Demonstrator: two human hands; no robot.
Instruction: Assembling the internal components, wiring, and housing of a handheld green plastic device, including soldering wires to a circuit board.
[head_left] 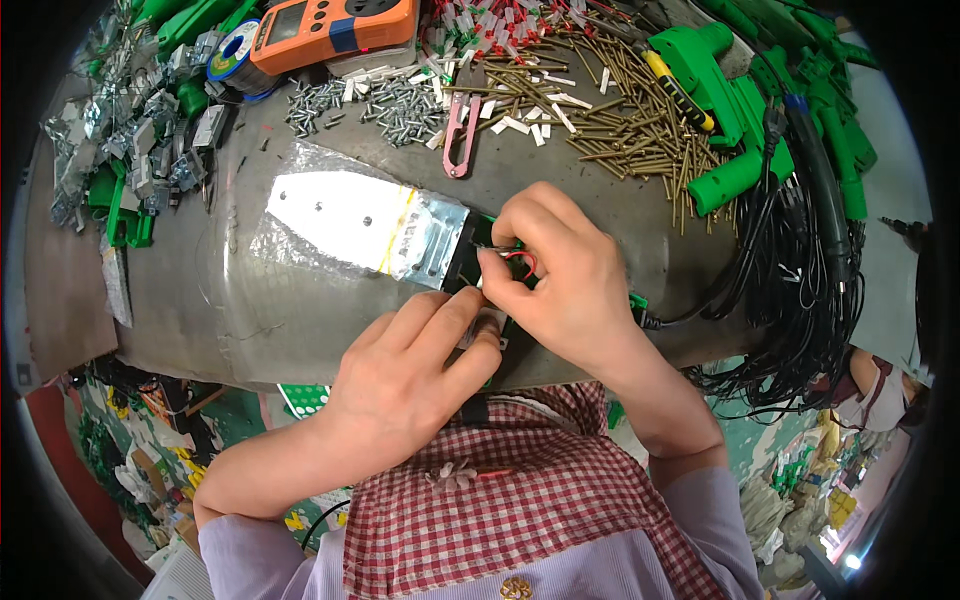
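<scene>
A flat silver metal plate [335, 210] in clear plastic lies in front of me, a yellow rubber band [402, 232] round it. Its right end joins a black and green housing [466, 250], mostly covered by my fingers. My right hand [555, 270] pinches thin wires at the housing; a red wire [527, 262] loops out beside the thumb. From the near side, my left hand [415, 350] has its fingertips closed at the housing's edge. What lies between those fingertips is hidden.
Along the far side lie an orange multimeter [335, 30], a solder spool [236, 55], small screws [395, 105], pink snips [460, 135] and long brass-coloured rods [630, 115]. Metal parts [150, 140] heap at left. Green handles [725, 100] and black cables [790, 270] crowd the right.
</scene>
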